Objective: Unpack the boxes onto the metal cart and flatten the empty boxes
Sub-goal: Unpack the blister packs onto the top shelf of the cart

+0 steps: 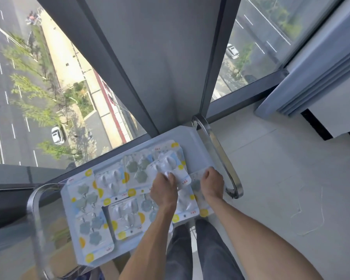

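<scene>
The metal cart [190, 136] stands under me against the window, its top shelf covered with several blister packs of hooks [89, 211]. My left hand [164, 190] grips the near edge of a white-hook pack [168, 166] lying tilted on top of the others. My right hand [212, 183] rests with curled fingers on another pack [196, 178] at the shelf's right edge. A cardboard box [67, 261] shows below the shelf, mostly hidden.
Curved chrome handles rise at the cart's right end [220, 156] and left end [35, 215]. A grey pillar [160, 67] and floor-to-ceiling windows stand behind the cart. Pale tiled floor [281, 178] lies to the right, with a curtain [321, 73] beyond. My legs stand at the cart's near side.
</scene>
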`<move>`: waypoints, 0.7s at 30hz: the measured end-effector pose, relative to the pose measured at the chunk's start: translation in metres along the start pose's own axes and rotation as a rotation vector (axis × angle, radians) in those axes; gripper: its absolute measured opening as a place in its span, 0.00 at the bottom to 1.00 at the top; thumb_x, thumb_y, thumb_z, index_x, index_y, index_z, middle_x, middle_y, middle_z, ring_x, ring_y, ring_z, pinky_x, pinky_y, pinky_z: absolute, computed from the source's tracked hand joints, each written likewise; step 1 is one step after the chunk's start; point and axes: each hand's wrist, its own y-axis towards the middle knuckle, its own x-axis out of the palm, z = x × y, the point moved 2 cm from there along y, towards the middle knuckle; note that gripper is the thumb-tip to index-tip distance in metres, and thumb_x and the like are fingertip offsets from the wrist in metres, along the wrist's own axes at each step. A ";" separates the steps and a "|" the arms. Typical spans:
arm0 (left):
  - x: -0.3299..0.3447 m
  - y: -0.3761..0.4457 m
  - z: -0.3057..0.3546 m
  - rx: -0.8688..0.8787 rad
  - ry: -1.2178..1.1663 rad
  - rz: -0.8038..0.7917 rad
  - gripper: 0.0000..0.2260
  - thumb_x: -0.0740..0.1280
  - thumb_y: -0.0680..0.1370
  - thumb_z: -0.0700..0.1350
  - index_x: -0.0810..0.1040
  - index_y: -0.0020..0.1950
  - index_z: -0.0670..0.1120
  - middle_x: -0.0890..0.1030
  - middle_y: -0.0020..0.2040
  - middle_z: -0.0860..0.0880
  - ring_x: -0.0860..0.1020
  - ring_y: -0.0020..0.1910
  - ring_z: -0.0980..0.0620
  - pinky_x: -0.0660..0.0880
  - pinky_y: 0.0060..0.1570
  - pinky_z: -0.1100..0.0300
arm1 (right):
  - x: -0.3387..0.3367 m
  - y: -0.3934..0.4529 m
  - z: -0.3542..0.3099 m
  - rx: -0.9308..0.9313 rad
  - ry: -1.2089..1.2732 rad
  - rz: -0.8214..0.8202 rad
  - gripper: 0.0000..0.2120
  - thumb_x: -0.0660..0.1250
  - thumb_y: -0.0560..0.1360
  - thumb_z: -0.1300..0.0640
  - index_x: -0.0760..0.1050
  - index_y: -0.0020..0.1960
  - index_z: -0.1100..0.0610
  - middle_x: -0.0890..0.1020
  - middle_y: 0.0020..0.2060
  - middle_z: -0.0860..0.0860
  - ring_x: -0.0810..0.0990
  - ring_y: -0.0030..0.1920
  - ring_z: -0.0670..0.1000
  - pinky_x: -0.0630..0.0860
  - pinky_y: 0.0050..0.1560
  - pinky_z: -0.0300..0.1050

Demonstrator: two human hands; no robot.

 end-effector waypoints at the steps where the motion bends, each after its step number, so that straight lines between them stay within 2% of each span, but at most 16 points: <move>1: 0.000 0.001 0.008 0.005 0.030 -0.015 0.16 0.59 0.81 0.54 0.71 0.39 0.45 0.75 0.34 0.50 0.75 0.35 0.45 0.67 0.36 0.54 | -0.007 0.000 -0.006 -0.027 0.071 0.017 0.11 0.56 0.81 0.61 0.71 0.41 0.58 0.79 0.39 0.54 0.75 0.40 0.56 0.61 0.37 0.44; 4: 0.008 -0.008 0.033 0.044 0.117 -0.069 0.15 0.58 0.80 0.54 0.72 0.41 0.45 0.75 0.35 0.49 0.76 0.37 0.44 0.67 0.36 0.55 | -0.023 -0.001 -0.018 -0.097 0.210 0.055 0.14 0.57 0.80 0.63 0.65 0.35 0.54 0.73 0.32 0.48 0.71 0.35 0.53 0.59 0.35 0.44; 6: 0.023 -0.025 0.045 0.077 0.131 -0.130 0.14 0.59 0.79 0.53 0.71 0.41 0.45 0.77 0.36 0.48 0.78 0.37 0.44 0.70 0.36 0.54 | -0.032 -0.005 -0.015 -0.093 0.212 0.078 0.14 0.57 0.80 0.63 0.65 0.36 0.55 0.74 0.32 0.50 0.71 0.35 0.54 0.58 0.36 0.45; 8: 0.042 -0.046 0.046 0.074 0.116 -0.194 0.12 0.58 0.79 0.52 0.71 0.43 0.45 0.79 0.39 0.46 0.80 0.41 0.42 0.70 0.38 0.53 | -0.037 -0.008 -0.002 -0.102 0.146 0.041 0.12 0.57 0.80 0.63 0.67 0.38 0.56 0.78 0.36 0.55 0.73 0.38 0.55 0.58 0.37 0.45; 10: 0.057 -0.065 0.041 0.052 0.113 -0.246 0.12 0.58 0.80 0.52 0.71 0.45 0.45 0.81 0.43 0.45 0.80 0.45 0.41 0.69 0.40 0.53 | -0.041 -0.008 0.011 -0.118 0.017 -0.073 0.11 0.55 0.81 0.62 0.70 0.41 0.58 0.82 0.44 0.58 0.76 0.42 0.56 0.61 0.39 0.46; 12: 0.068 -0.075 0.033 0.054 0.149 -0.284 0.11 0.58 0.82 0.52 0.71 0.46 0.45 0.81 0.45 0.45 0.80 0.48 0.42 0.66 0.41 0.54 | -0.045 -0.004 0.019 -0.113 -0.026 -0.172 0.11 0.55 0.80 0.64 0.75 0.53 0.61 0.81 0.54 0.59 0.78 0.53 0.59 0.69 0.46 0.47; 14: 0.075 -0.080 0.025 0.058 0.205 -0.297 0.12 0.57 0.82 0.51 0.73 0.49 0.44 0.82 0.47 0.45 0.80 0.50 0.43 0.63 0.43 0.55 | -0.048 -0.001 0.026 -0.082 -0.016 -0.233 0.17 0.56 0.78 0.67 0.73 0.65 0.62 0.79 0.60 0.58 0.76 0.60 0.59 0.72 0.54 0.47; 16: 0.083 -0.080 0.015 0.067 0.224 -0.310 0.13 0.57 0.82 0.51 0.75 0.50 0.43 0.82 0.48 0.45 0.80 0.50 0.42 0.67 0.44 0.54 | -0.047 -0.004 0.036 -0.071 -0.043 -0.267 0.19 0.58 0.76 0.68 0.72 0.66 0.63 0.78 0.60 0.58 0.76 0.60 0.58 0.72 0.52 0.45; 18: 0.087 -0.079 0.009 0.082 0.214 -0.332 0.13 0.58 0.82 0.53 0.73 0.48 0.44 0.81 0.47 0.44 0.80 0.49 0.41 0.68 0.42 0.53 | -0.042 -0.009 0.050 -0.049 -0.073 -0.274 0.15 0.59 0.76 0.68 0.74 0.62 0.64 0.80 0.57 0.59 0.77 0.58 0.59 0.71 0.48 0.45; 21: 0.084 -0.079 0.007 0.104 0.164 -0.324 0.18 0.55 0.83 0.56 0.71 0.43 0.44 0.78 0.40 0.45 0.80 0.45 0.41 0.69 0.40 0.54 | -0.036 -0.019 0.069 0.017 -0.080 -0.287 0.14 0.60 0.79 0.65 0.75 0.63 0.63 0.80 0.59 0.58 0.78 0.59 0.58 0.74 0.53 0.45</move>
